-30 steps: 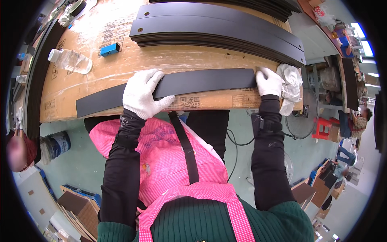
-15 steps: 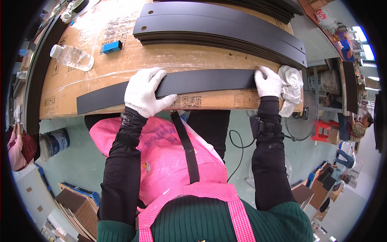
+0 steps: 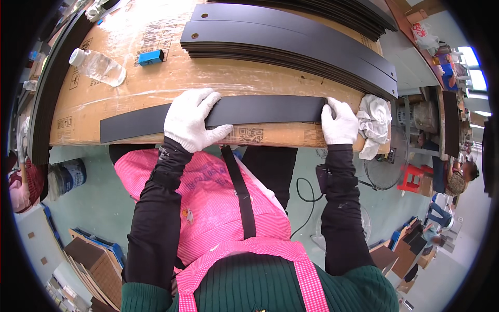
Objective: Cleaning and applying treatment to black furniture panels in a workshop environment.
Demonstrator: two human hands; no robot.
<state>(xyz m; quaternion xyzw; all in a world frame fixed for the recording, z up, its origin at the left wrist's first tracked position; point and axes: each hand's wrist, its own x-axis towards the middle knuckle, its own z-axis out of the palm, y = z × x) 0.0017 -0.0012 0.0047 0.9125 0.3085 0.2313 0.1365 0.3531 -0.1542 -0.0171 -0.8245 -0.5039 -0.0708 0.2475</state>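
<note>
Black board (image 3: 266, 109) between left thumb (image 3: 222, 133) and forefinger (image 3: 209, 104)

Cardboard-covered table (image 3: 249, 77), white-capped clear bottle (image 3: 104, 69) and blue block (image 3: 150, 57) toward the table's left end, crumpled white cloth (image 3: 373, 120) at its right end, red stool (image 3: 409, 179) beyond that end.

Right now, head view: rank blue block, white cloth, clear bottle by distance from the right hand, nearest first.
From the right hand:
1. White cloth: just to its right.
2. Blue block: well left and farther forward.
3. Clear bottle: left of the block.
</note>
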